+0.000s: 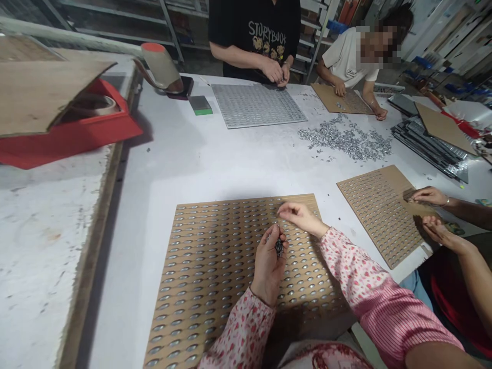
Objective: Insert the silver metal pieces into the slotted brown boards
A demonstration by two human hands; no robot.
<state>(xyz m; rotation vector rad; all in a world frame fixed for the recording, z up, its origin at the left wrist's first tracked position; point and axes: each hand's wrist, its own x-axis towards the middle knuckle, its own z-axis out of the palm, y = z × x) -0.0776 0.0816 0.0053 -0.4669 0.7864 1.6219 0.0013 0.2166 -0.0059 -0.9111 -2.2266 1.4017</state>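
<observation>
In front of me lies a brown board set with rows of small oval silver metal pieces. My left hand is curled over the middle of the board, holding a clump of small metal pieces against its fingers. Just above and to the right, my right hand hovers or rests near the board's upper right part, thumb and fingers pinched together. Whatever is between those fingertips is hidden or too small to make out.
A heap of loose metal pieces lies across the table. Co-workers handle a silver board and brown boards opposite and to my right. Stacked boards stand far right. A red box sits at left.
</observation>
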